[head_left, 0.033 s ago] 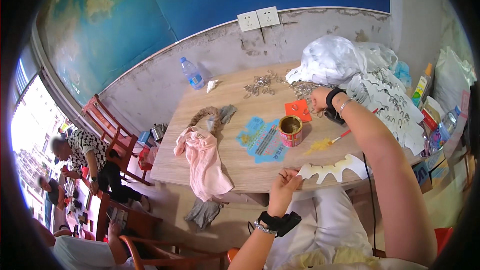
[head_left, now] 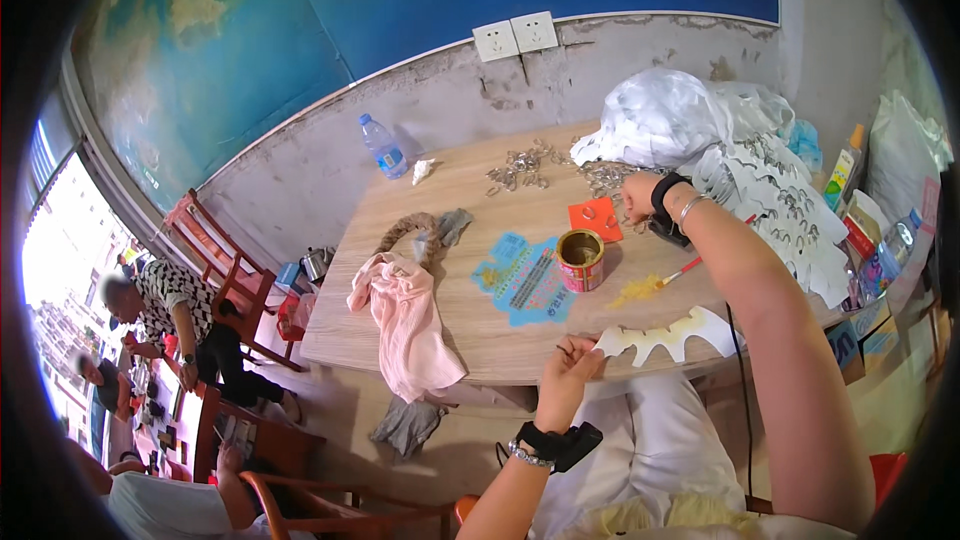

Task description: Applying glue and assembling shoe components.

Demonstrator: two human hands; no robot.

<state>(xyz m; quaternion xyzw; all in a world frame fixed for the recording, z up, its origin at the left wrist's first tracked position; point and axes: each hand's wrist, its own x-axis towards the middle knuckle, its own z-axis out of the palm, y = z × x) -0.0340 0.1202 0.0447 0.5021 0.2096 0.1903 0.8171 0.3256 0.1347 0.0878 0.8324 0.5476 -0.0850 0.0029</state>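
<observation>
My left hand (head_left: 568, 372), at the table's near edge, pinches the left end of a white scalloped cut-out piece (head_left: 712, 332) smeared with yellowish glue. A small dark bit shows at its fingertips, too small to make out. My right hand (head_left: 638, 198) reaches far across the table, fingers curled down beside a pile of small metal rings (head_left: 604, 178); what its fingertips hold is hidden. Just left of it lies an orange-red square (head_left: 606, 233) with a few rings on it. An open tin of glue (head_left: 581, 274) stands nearer me, and a red-handled brush (head_left: 684, 270) rests in a yellow smear.
More metal pieces (head_left: 520, 170) lie farther left. White cut-outs with rings (head_left: 775, 190) and a white plastic bag (head_left: 660, 115) fill the right back. A blue printed sheet (head_left: 525, 280), pink cloth (head_left: 405, 320) and water bottle (head_left: 384, 148) are leftward. A black cable (head_left: 742, 410) hangs over the near edge.
</observation>
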